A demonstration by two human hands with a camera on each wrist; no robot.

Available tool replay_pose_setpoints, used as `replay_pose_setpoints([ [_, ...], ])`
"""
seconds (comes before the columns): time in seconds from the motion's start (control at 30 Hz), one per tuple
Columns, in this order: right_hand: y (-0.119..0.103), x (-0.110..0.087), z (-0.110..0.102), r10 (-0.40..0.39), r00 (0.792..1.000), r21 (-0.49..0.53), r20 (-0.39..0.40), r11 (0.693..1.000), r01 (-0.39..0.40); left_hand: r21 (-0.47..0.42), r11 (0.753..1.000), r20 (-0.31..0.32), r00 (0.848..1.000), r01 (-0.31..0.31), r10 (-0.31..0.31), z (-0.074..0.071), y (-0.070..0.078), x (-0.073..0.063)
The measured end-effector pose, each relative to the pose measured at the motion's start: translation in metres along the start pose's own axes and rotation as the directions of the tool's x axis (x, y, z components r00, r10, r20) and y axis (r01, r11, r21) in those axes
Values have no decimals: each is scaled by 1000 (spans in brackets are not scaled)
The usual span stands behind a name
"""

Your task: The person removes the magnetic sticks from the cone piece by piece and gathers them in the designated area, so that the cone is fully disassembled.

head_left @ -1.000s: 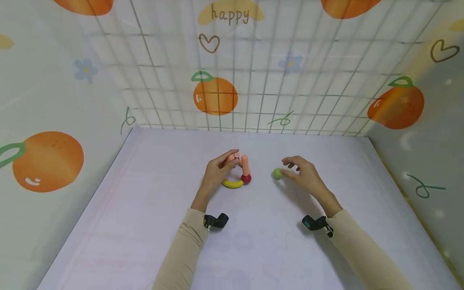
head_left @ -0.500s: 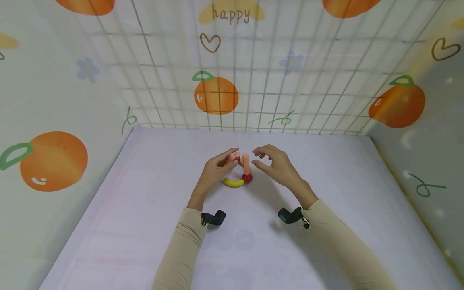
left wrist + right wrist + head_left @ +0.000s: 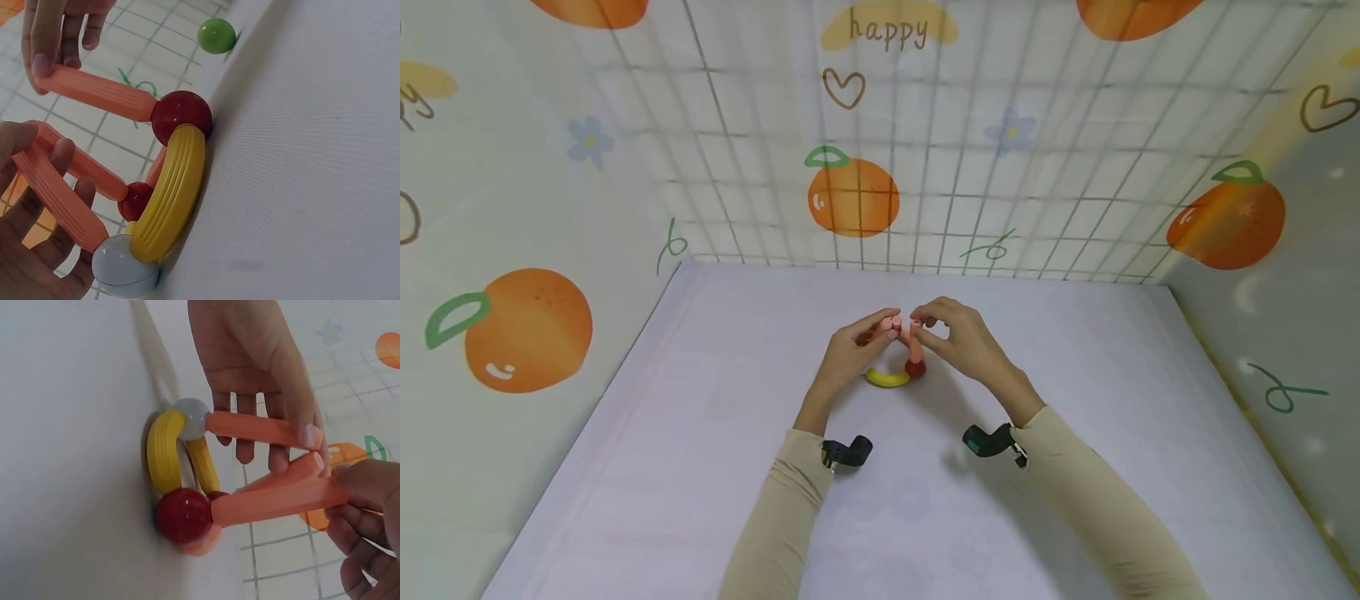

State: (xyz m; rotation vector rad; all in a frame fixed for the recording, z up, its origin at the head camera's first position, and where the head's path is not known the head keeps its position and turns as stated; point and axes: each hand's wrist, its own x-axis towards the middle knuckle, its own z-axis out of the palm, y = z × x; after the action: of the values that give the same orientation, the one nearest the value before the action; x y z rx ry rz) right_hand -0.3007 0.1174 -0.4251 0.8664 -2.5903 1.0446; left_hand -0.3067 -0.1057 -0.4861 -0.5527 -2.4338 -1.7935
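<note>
Low on the table, a ring of magnetic building pieces joins curved yellow sticks [image 3: 887, 380] to a red ball [image 3: 915, 369], a second red ball [image 3: 135, 201] and a grey ball [image 3: 122, 269]. Orange sticks rise from these balls. My left hand [image 3: 842, 358] pinches the tops of two leaning orange sticks [image 3: 59, 197], one from the grey ball, one from the farther red ball. With thumb and fingertips, my right hand [image 3: 966, 337] pinches the upper end of the orange stick [image 3: 275, 501] on the nearer red ball. Another orange piece lies low behind, partly hidden.
A loose green ball [image 3: 216, 35] sits on the table beyond the ring; the right hand hides it in the head view. White printed curtain walls with oranges [image 3: 853, 197] and a wire grid [image 3: 955, 208] bound the table's back and sides.
My right hand has left the green ball, moved left to the ring and taken hold of the upright orange stick's top. My left hand has kept its hold on the other sticks.
</note>
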Motion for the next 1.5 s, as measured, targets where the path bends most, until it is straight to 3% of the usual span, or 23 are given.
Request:
replay_pose_setpoints([
  [0.37,11,-20,-13,22,999,29,-45,999,-20,-15,999,-20,999,29,-29,0,3,1],
  [0.8,20,-42,-18,104,990,50,-91,994,-99,-14,999,-23,999,35,-35,3,1,0],
  [1.2,27,-46,-19,102,988,76,-116,993,-93,-23,999,-34,999,22,-23,-4,6,3],
  [1.5,38,-64,-19,145,984,79,-107,987,-137,2,999,-7,999,46,-46,-2,3,-2],
])
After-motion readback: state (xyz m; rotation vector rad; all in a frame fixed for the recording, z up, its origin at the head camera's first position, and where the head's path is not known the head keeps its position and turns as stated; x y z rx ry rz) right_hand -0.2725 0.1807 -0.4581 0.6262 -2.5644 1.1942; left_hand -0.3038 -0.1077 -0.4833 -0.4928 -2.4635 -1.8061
